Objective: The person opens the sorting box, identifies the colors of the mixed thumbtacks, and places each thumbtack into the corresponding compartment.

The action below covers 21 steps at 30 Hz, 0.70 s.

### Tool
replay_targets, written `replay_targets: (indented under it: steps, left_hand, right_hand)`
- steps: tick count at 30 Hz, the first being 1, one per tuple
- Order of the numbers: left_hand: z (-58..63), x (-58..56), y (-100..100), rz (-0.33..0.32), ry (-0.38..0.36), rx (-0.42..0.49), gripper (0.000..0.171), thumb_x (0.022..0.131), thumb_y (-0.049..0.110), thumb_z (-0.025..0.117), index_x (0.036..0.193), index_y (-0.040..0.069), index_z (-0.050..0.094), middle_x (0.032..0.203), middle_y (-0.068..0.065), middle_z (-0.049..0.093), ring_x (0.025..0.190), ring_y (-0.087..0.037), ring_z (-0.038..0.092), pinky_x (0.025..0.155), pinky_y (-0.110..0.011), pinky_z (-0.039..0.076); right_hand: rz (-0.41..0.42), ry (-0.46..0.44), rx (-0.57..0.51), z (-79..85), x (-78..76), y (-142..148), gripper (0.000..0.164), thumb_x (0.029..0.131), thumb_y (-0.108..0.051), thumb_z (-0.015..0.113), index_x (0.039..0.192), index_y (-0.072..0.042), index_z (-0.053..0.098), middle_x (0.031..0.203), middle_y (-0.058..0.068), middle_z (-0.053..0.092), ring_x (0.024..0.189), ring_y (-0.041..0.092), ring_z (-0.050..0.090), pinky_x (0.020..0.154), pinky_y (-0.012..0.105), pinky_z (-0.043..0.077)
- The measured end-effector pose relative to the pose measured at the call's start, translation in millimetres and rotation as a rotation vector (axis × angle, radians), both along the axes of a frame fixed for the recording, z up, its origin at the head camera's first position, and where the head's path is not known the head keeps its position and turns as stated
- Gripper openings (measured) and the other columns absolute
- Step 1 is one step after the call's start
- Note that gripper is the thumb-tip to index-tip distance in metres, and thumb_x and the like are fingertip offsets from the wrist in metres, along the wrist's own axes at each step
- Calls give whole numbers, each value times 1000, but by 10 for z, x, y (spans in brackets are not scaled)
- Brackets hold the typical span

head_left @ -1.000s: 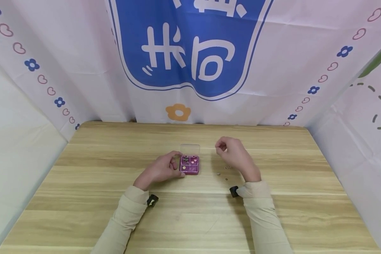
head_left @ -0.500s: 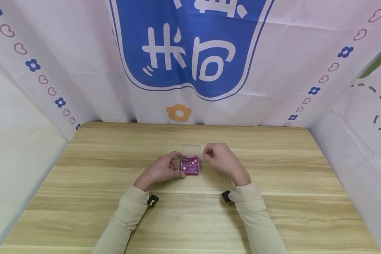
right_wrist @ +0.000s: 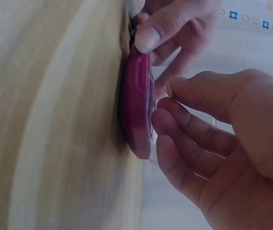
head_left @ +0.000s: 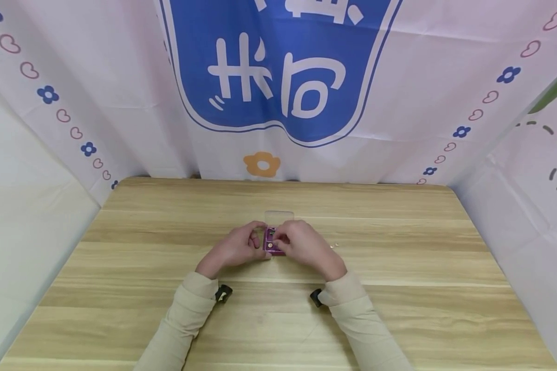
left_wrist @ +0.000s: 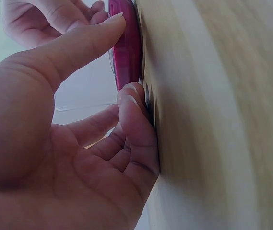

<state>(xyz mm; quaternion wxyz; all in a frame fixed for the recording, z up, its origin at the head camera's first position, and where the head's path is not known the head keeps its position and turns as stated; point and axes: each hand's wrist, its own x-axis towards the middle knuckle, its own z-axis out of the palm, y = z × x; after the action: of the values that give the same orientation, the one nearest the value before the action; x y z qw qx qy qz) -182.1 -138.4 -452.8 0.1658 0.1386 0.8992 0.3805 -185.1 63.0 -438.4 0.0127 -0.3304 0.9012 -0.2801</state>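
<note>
Left hand: we see its grip holding a purple box, thumb at the front, fingers toward the back.
Right hand: its grip pinches a small yellow piece just over the box.
Box: flat on the worktop, clear lid raised behind.
To its right: we spot tiny loose pieces on the wood.

High head view, facing forward and down; wrist views close
Both wrist views share the magenta square plastic box, side-on.
</note>
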Motion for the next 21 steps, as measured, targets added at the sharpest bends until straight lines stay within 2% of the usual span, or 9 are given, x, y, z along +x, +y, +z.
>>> replay_targets:
  steps: [7,21]
  left_hand:
    - [18,-2,4,-11,2,-2,74,72,24,82,135,11,45,83,-5,59,66,-17,55,57,-32,48]
    - [24,8,7,-2,1,-3,74,72,23,82,134,11,45,83,-5,59,65,-17,54,56,-32,47]
  right_hand:
    - [6,26,5,-11,12,-17,6,84,-12,69,89,-10,72,80,-3,65,67,6,54,60,24,50]
    - [5,-12,-28,-32,3,-21,4,86,-12,67,87,-11,70,77,-5,63,64,4,54,58,23,50]
